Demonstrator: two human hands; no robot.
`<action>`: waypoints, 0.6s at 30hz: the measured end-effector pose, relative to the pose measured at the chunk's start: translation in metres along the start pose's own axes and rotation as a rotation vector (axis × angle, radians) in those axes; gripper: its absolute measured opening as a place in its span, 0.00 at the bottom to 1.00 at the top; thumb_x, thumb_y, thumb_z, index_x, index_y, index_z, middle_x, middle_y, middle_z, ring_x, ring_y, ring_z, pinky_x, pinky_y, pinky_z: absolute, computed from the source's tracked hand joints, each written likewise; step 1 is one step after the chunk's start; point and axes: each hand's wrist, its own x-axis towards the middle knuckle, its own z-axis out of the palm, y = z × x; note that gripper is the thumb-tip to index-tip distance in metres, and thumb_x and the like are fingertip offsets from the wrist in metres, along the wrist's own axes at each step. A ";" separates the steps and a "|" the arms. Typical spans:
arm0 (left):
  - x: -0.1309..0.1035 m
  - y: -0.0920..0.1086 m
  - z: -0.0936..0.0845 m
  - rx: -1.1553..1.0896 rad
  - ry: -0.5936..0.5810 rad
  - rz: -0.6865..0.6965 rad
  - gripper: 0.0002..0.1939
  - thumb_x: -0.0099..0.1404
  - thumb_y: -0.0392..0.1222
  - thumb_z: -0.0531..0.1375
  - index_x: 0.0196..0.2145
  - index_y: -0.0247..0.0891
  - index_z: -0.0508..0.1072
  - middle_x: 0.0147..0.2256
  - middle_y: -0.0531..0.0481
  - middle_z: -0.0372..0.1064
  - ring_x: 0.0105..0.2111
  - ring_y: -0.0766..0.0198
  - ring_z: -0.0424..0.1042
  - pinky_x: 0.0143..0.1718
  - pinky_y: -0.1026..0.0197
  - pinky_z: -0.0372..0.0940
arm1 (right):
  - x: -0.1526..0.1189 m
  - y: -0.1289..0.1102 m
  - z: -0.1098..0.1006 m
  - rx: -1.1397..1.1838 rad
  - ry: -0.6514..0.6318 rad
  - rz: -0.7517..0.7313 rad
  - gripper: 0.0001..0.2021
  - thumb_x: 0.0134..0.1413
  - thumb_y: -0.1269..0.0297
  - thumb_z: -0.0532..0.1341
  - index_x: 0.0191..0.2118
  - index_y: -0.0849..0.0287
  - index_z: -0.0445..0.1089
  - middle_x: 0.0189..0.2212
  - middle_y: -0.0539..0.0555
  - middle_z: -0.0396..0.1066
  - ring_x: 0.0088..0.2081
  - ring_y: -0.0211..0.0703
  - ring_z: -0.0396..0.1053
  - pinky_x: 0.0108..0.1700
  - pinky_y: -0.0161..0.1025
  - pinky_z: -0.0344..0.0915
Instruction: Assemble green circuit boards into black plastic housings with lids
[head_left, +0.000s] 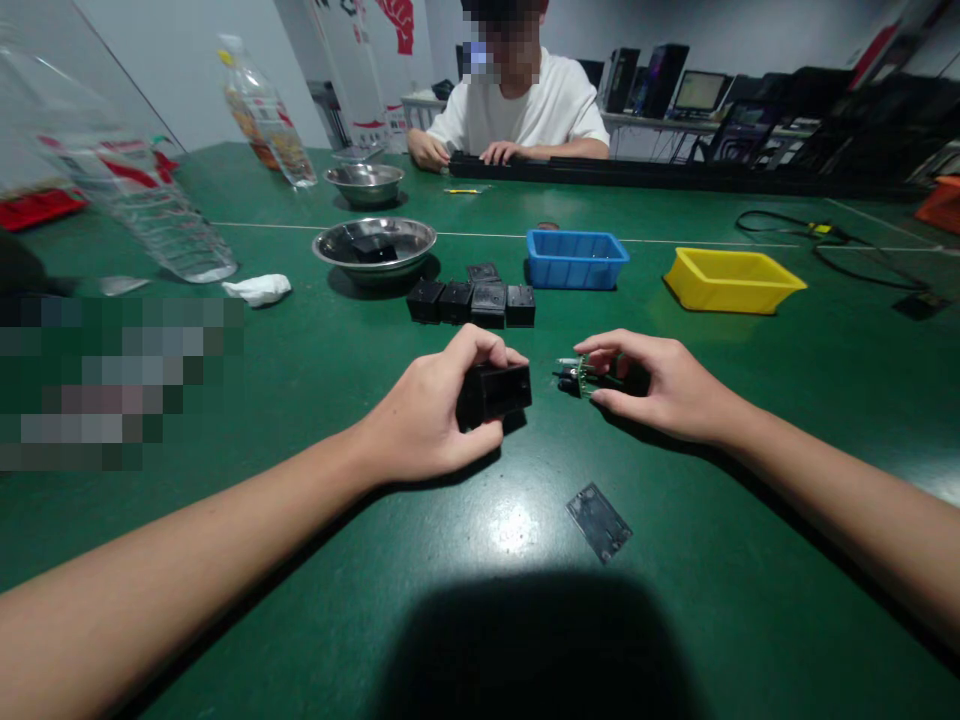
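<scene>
My left hand (pixel 442 405) is closed around a black plastic box (pixel 506 391), whose open side faces right. Across a small gap, my right hand (pixel 652 385) pinches a small green circuit board (pixel 582 376) between thumb and fingers. Parts on the board, among them a pale cylinder and black pieces, point left at the box. Nearer to me on the green table lies a flat dark rectangular plate (pixel 600 522), touched by neither hand. Beyond my left hand, several black boxes (pixel 471 302) stand grouped together.
Behind the boxes stand a metal bowl (pixel 337 262) with dark pieces, a second bowl (pixel 365 187), a blue bin (pixel 576 272) and a yellow bin (pixel 727 290). A large plastic bottle (pixel 165 210) and crumpled white tissue (pixel 259 289) are at left. A person (pixel 517 115) sits opposite behind long black bars.
</scene>
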 end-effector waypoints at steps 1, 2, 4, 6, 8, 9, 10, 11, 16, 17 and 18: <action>0.000 0.001 0.000 -0.015 -0.001 -0.002 0.19 0.56 0.34 0.62 0.44 0.40 0.60 0.49 0.41 0.76 0.48 0.57 0.77 0.48 0.59 0.70 | 0.000 0.000 0.000 0.001 0.000 0.001 0.20 0.53 0.67 0.66 0.54 0.58 0.72 0.41 0.55 0.77 0.41 0.45 0.74 0.42 0.40 0.69; 0.000 0.001 0.000 -0.025 -0.003 -0.005 0.19 0.56 0.33 0.62 0.44 0.40 0.60 0.50 0.41 0.75 0.49 0.56 0.77 0.49 0.58 0.70 | 0.000 0.000 0.000 0.001 0.001 0.002 0.20 0.54 0.67 0.66 0.53 0.58 0.72 0.41 0.55 0.77 0.41 0.45 0.74 0.42 0.40 0.69; 0.000 0.002 0.001 -0.039 -0.006 -0.012 0.19 0.56 0.32 0.62 0.43 0.41 0.60 0.51 0.40 0.75 0.50 0.56 0.77 0.50 0.58 0.70 | 0.000 -0.001 0.000 0.000 0.000 0.005 0.20 0.54 0.67 0.66 0.53 0.59 0.72 0.41 0.55 0.77 0.41 0.45 0.74 0.42 0.39 0.69; 0.000 0.002 0.001 -0.057 -0.009 -0.018 0.20 0.56 0.32 0.62 0.43 0.41 0.60 0.52 0.40 0.75 0.50 0.55 0.77 0.50 0.57 0.70 | 0.000 -0.001 0.000 -0.003 -0.001 0.002 0.20 0.54 0.67 0.66 0.54 0.59 0.72 0.41 0.55 0.77 0.41 0.44 0.74 0.42 0.39 0.69; 0.000 0.002 0.001 -0.077 -0.015 -0.021 0.20 0.57 0.32 0.62 0.44 0.41 0.60 0.52 0.40 0.75 0.51 0.55 0.77 0.50 0.57 0.70 | 0.000 -0.002 0.000 -0.005 -0.003 -0.005 0.20 0.54 0.66 0.66 0.54 0.59 0.72 0.42 0.55 0.77 0.41 0.45 0.74 0.43 0.39 0.70; -0.001 0.002 0.000 -0.085 -0.021 -0.023 0.20 0.57 0.32 0.63 0.44 0.41 0.60 0.53 0.40 0.75 0.51 0.54 0.77 0.50 0.57 0.70 | 0.000 -0.002 0.000 -0.007 -0.002 -0.007 0.20 0.54 0.66 0.67 0.54 0.59 0.72 0.42 0.55 0.77 0.41 0.45 0.74 0.44 0.40 0.70; -0.001 0.002 0.000 -0.088 -0.026 -0.024 0.19 0.58 0.33 0.63 0.45 0.41 0.60 0.53 0.39 0.75 0.51 0.54 0.77 0.49 0.57 0.70 | 0.000 -0.002 -0.001 -0.008 -0.002 -0.007 0.20 0.54 0.65 0.67 0.54 0.59 0.72 0.42 0.55 0.77 0.42 0.45 0.74 0.44 0.40 0.70; 0.000 0.002 0.000 -0.084 -0.027 -0.022 0.19 0.60 0.34 0.63 0.45 0.41 0.60 0.54 0.39 0.74 0.51 0.54 0.77 0.49 0.57 0.70 | 0.000 -0.003 -0.001 -0.010 -0.001 -0.006 0.21 0.54 0.64 0.68 0.54 0.58 0.72 0.42 0.55 0.77 0.42 0.45 0.74 0.44 0.40 0.70; 0.001 0.000 -0.002 0.026 0.009 0.065 0.16 0.61 0.39 0.65 0.45 0.38 0.66 0.49 0.41 0.74 0.50 0.55 0.75 0.50 0.57 0.68 | 0.000 -0.003 0.000 -0.019 0.001 -0.002 0.21 0.54 0.59 0.69 0.53 0.58 0.71 0.41 0.56 0.77 0.41 0.46 0.75 0.43 0.40 0.70; 0.001 -0.001 -0.002 0.043 0.014 0.076 0.16 0.62 0.40 0.65 0.45 0.38 0.67 0.48 0.42 0.74 0.48 0.56 0.76 0.49 0.58 0.68 | 0.000 -0.003 0.000 -0.021 0.002 -0.001 0.22 0.54 0.58 0.69 0.53 0.58 0.71 0.41 0.56 0.77 0.41 0.46 0.75 0.43 0.40 0.70; 0.002 -0.001 -0.002 0.052 0.016 0.078 0.16 0.62 0.40 0.65 0.46 0.38 0.67 0.46 0.43 0.75 0.46 0.57 0.76 0.48 0.58 0.68 | 0.000 -0.003 0.000 -0.023 0.002 0.001 0.22 0.54 0.58 0.69 0.53 0.58 0.71 0.41 0.56 0.77 0.41 0.46 0.75 0.43 0.40 0.70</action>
